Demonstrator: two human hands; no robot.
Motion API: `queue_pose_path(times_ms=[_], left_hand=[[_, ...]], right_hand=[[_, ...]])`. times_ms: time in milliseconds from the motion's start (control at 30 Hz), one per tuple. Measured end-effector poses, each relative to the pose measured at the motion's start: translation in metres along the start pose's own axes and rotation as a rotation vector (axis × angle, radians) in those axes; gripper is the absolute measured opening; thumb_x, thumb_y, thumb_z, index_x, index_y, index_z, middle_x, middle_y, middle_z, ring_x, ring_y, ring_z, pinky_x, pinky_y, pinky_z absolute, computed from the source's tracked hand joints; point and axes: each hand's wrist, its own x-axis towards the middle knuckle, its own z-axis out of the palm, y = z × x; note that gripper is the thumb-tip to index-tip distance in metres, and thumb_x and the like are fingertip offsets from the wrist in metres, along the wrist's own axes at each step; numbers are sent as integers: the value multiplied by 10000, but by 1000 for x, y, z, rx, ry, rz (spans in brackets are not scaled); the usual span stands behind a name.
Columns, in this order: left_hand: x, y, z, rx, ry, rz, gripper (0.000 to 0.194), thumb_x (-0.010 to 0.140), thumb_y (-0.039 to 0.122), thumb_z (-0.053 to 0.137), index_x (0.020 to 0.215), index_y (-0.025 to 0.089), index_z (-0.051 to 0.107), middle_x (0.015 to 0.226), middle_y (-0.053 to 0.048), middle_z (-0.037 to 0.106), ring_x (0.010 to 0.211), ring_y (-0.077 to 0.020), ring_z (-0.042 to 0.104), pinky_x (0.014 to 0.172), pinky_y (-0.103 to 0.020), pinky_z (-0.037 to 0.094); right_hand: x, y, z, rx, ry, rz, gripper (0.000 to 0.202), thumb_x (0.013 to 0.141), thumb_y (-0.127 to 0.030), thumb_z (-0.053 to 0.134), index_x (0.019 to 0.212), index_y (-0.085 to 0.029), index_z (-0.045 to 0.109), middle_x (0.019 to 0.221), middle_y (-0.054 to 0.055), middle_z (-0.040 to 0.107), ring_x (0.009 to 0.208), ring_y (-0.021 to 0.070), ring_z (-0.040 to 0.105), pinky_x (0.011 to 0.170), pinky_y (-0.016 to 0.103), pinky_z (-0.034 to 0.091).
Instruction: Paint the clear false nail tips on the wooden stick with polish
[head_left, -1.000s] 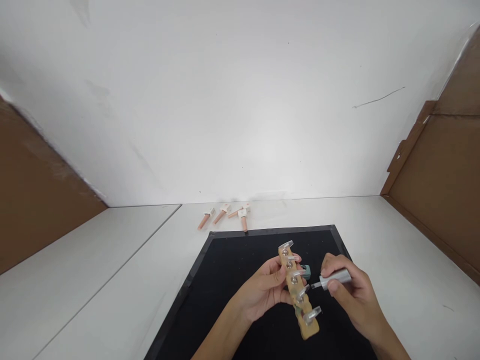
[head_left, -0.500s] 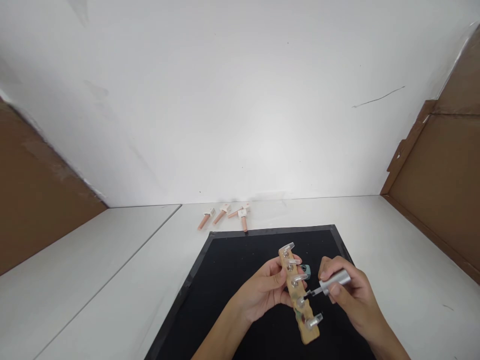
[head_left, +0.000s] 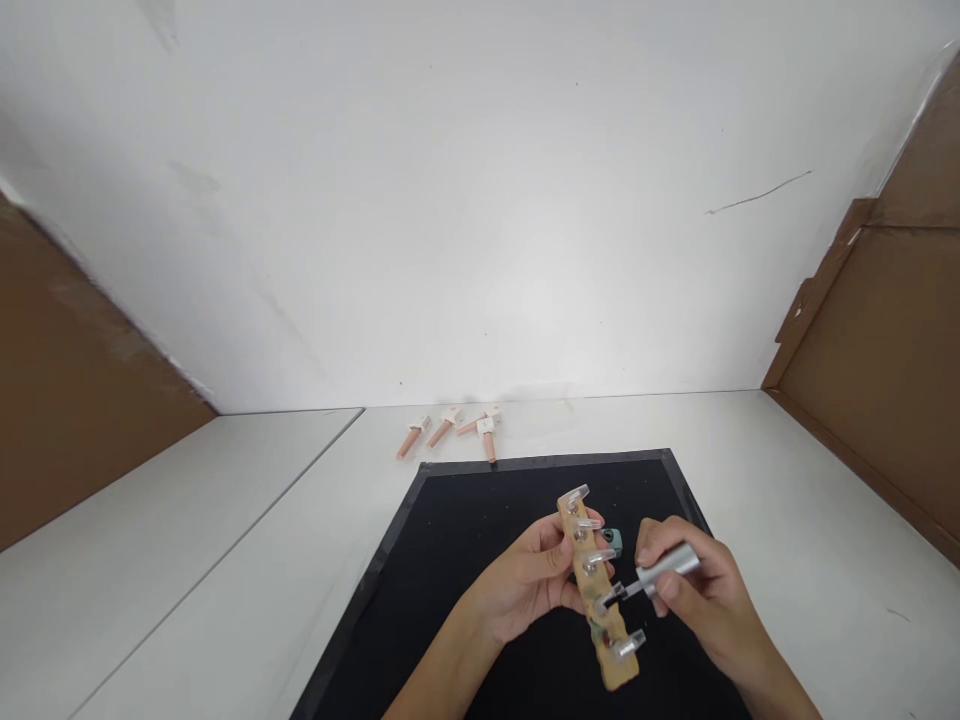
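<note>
My left hand [head_left: 536, 580] is closed around a wooden nail tip stand [head_left: 619, 670], tilted over the black mat. Several clear nail tips [head_left: 628, 643] stick out along its length. My right hand [head_left: 701, 585] pinches the silver cap of a nail polish brush [head_left: 670, 568]. The dark bristles of that brush lie at the nail tip second from the near end and seem to touch it. Just beyond my left fingers, partly hidden by them, shows a small teal bottle [head_left: 613, 541] with a dark round opening.
Several pinkish bottles with white caps [head_left: 414, 438] lie on the white table [head_left: 247, 560] behind the mat. The black mat [head_left: 480, 510] has a dark taped border. A white wall rises at the back, with brown cardboard panels [head_left: 877, 370] on both sides.
The brush in my right hand has shifted slightly left and down along the nail tip. My left hand and the stand stay almost still.
</note>
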Motion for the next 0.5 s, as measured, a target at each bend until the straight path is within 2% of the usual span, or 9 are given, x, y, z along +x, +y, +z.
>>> queue_pose_path(times_ms=[67, 233, 367, 500], left_hand=[[0, 0, -1, -1, 5, 5, 299, 686, 220, 699, 959, 129, 618, 821, -41, 655, 733, -143, 653, 618, -230, 508], [-3, -1, -4, 9, -3, -6, 302, 690, 227, 695, 968, 139, 614, 831, -43, 649, 767, -154, 648, 620, -229, 502], [-1, -1, -4, 9, 2, 2, 299, 686, 226, 699, 959, 133, 620, 820, -44, 649, 749, -150, 650, 605, -227, 511], [2, 0, -1, 16, 6, 1, 309, 659, 242, 722, 931, 130, 628, 770, -33, 645, 684, -136, 647, 579, -226, 517]], right_hand=[[1, -2, 0, -39, 10, 11, 251, 813, -455, 598, 769, -208, 611, 596, -23, 471, 464, 104, 393, 444, 230, 328], [1, -1, 1, -61, 152, 5, 279, 805, -472, 596, 731, -203, 599, 616, -21, 458, 472, 103, 358, 450, 229, 337], [1, 1, 1, 41, 72, 9, 266, 793, -477, 611, 765, -213, 611, 602, -26, 463, 454, 100, 376, 417, 213, 311], [1, -3, 2, 15, -21, 18, 273, 793, -477, 614, 770, -205, 616, 574, -24, 490, 445, 102, 417, 429, 225, 324]])
